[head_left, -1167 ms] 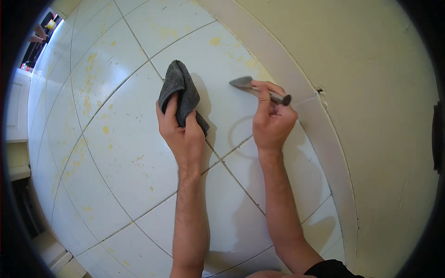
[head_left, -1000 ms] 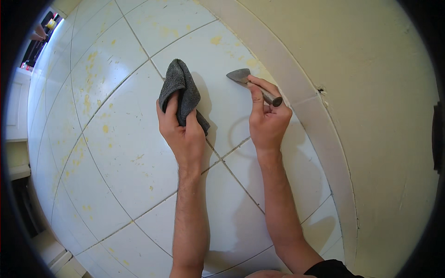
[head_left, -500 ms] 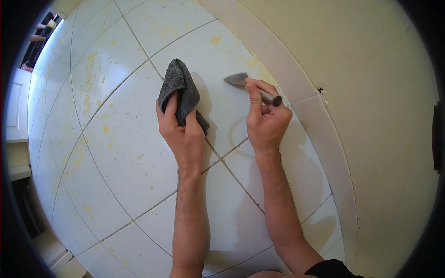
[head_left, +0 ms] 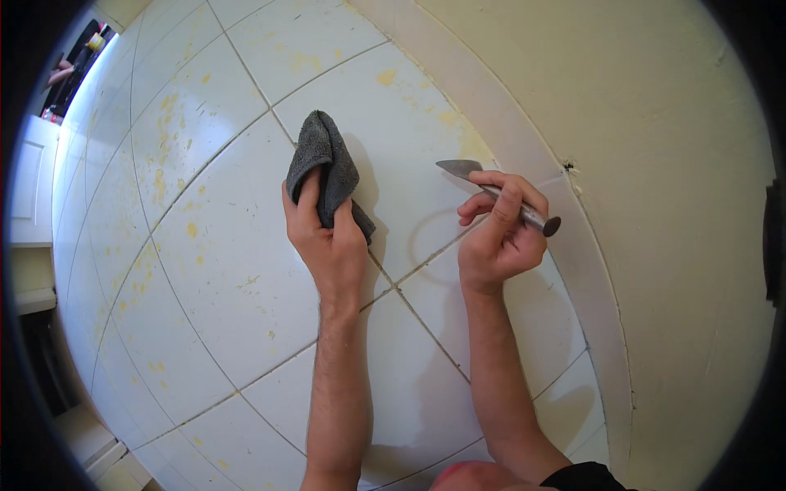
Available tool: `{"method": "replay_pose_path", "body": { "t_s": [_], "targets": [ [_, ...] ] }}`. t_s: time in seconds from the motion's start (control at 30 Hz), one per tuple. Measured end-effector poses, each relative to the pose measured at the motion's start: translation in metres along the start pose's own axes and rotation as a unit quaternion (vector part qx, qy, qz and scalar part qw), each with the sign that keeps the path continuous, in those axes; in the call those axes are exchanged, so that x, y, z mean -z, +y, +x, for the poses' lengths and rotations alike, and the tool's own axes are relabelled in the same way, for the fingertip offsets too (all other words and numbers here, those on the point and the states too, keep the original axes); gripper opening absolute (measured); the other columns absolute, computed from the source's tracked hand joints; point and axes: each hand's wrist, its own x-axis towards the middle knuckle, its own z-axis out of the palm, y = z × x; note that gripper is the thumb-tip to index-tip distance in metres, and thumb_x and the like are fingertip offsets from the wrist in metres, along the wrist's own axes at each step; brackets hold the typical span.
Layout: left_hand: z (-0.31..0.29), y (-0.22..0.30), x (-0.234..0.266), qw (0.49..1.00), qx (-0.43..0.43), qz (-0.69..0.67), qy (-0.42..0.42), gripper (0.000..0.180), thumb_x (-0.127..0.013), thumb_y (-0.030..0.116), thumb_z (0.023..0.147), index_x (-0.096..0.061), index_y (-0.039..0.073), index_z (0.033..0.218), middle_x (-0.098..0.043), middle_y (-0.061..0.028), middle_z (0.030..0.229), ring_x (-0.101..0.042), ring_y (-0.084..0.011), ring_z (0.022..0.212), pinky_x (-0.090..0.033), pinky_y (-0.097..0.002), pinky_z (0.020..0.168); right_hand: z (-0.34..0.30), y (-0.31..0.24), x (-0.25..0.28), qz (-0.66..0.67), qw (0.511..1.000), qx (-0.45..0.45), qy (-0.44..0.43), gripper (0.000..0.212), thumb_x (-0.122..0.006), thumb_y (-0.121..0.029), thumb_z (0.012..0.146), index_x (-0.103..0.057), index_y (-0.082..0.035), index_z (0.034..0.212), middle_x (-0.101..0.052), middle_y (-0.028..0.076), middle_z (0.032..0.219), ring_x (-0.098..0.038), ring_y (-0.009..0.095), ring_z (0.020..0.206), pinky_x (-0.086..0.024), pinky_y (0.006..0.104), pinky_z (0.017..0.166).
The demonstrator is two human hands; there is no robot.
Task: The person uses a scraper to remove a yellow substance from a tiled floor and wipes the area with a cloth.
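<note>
A dark grey cloth (head_left: pixel 325 159) is bunched in my left hand (head_left: pixel 332 250), whose fingers are closed around its lower part. To the right, my right hand (head_left: pixel 508 241) grips the handle of a metal scraper (head_left: pixel 460 168). The scraper's flat, pointed blade is turned to the far left, and its rounded handle end sticks out on the wall side. Under both hands lies the white tiled floor (head_left: pixel 237 303); the blade is near a yellowish patch along the skirting. Whether the blade touches the tile I cannot tell.
Yellow stains (head_left: pixel 168 139) spot the tiles on the left and at the far end. Along the right run a pale skirting (head_left: pixel 565 221) and a cream wall (head_left: pixel 679 204), with a small dark hole near their joint. A white panelled door (head_left: pixel 34 184) stands at the far left.
My right hand has drawn back toward me and to the right with the scraper, its grip shifting on the handle. My left hand and the cloth have barely moved.
</note>
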Motion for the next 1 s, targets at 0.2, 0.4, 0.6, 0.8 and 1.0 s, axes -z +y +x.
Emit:
{"method": "replay_pose_path", "body": {
  "t_s": [0.2,0.4,0.6,0.8,1.0],
  "targets": [
    [-0.001,-0.001,0.000,1.000,0.005,0.002,-0.002,0.036,-0.055,-0.009,0.086,-0.060,-0.010,0.122,-0.056,-0.0146,0.117,-0.059,-0.0263,0.107,-0.046,-0.0317,0.096,0.002,-0.001,0.003,0.027,0.999,0.017,0.015,0.014,-0.047,-0.006,0.104,-0.051,0.008,0.104,-0.069,0.022,0.093,-0.060,0.018,0.052,-0.049,0.0251,0.044],
    [-0.001,-0.002,0.000,1.000,-0.003,0.007,-0.006,0.037,-0.055,-0.009,0.086,-0.060,-0.010,0.123,-0.056,-0.0143,0.117,-0.058,-0.0261,0.107,-0.046,-0.0318,0.096,0.009,0.001,0.013,0.066,0.997,0.029,0.008,0.018,-0.043,-0.009,0.104,-0.048,0.008,0.104,-0.067,0.024,0.093,-0.060,0.020,0.052,-0.050,0.0274,0.046],
    [-0.001,0.000,0.001,1.000,0.011,0.001,-0.008,0.037,-0.055,-0.008,0.087,-0.060,-0.010,0.123,-0.056,-0.0140,0.118,-0.058,-0.0260,0.108,-0.045,-0.0317,0.096,0.018,-0.005,0.030,0.046,0.998,0.040,-0.030,0.025,-0.041,-0.012,0.104,-0.051,0.010,0.097,-0.069,0.023,0.084,-0.059,0.019,0.048,-0.050,0.0268,0.044],
    [0.000,-0.005,0.001,1.000,0.005,-0.003,0.000,0.037,-0.055,-0.008,0.085,-0.060,-0.010,0.122,-0.056,-0.0148,0.117,-0.058,-0.0280,0.108,-0.045,-0.0319,0.096,0.016,-0.004,0.025,-0.051,0.998,0.008,-0.018,0.035,-0.047,-0.015,0.104,-0.054,0.008,0.079,-0.070,0.021,0.076,-0.058,0.018,0.042,-0.047,0.0257,0.039],
    [0.003,0.002,0.002,0.999,-0.022,0.009,-0.022,0.037,-0.056,-0.008,0.084,-0.062,-0.007,0.121,-0.055,-0.0165,0.110,-0.060,-0.0302,0.097,-0.050,-0.0336,0.086,-0.001,0.010,0.025,-0.115,0.987,0.090,-0.071,0.035,-0.060,-0.016,0.101,-0.059,0.002,0.072,-0.071,0.013,0.070,-0.058,0.016,0.044,-0.046,0.0249,0.042]
  ]
}}
